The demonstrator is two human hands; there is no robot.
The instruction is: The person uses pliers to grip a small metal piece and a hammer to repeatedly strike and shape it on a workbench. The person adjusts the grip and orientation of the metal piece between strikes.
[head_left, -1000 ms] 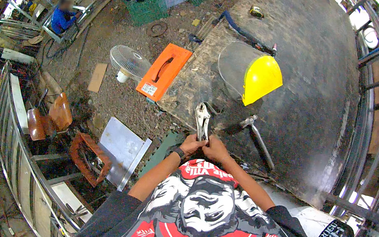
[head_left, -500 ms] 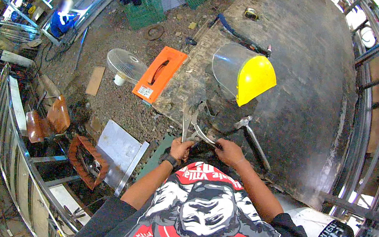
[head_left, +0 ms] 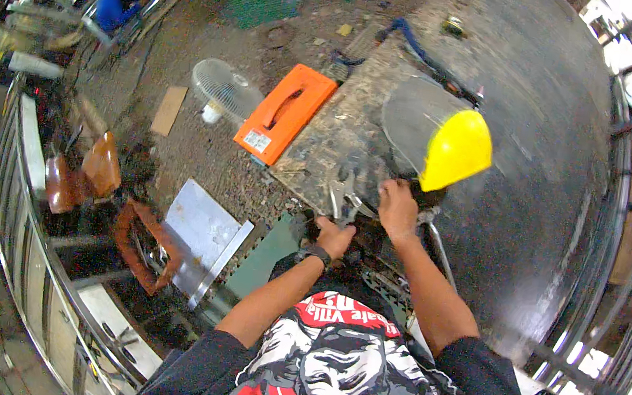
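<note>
My left hand (head_left: 334,238) is closed around metal locking pliers (head_left: 343,193), whose long curved jaws point away from me over the table's near corner. To its right, my right hand (head_left: 398,210) is off the pliers, fingers stretched forward and slightly apart just above the table; nothing shows in them. It is close to a face shield with a yellow crown (head_left: 460,150) and clear visor. A hammer handle (head_left: 442,253) shows beside my right forearm, while the hammer's head is mostly hidden by my hand and wrist. Motion blurs the picture somewhat.
The dark metal table (head_left: 530,189) extends far and right, bearing a tape measure (head_left: 454,27) and a blue-and-black strap-like piece (head_left: 427,55). An orange case (head_left: 287,114) lies at its left edge. A fan (head_left: 222,89) and grey sheet (head_left: 200,233) are left. Another person (head_left: 118,4) works far left.
My right hand has let go of the pliers and moved forward, toward the face shield and hammer. My left hand keeps the pliers. The whole view has shifted and tilted.
</note>
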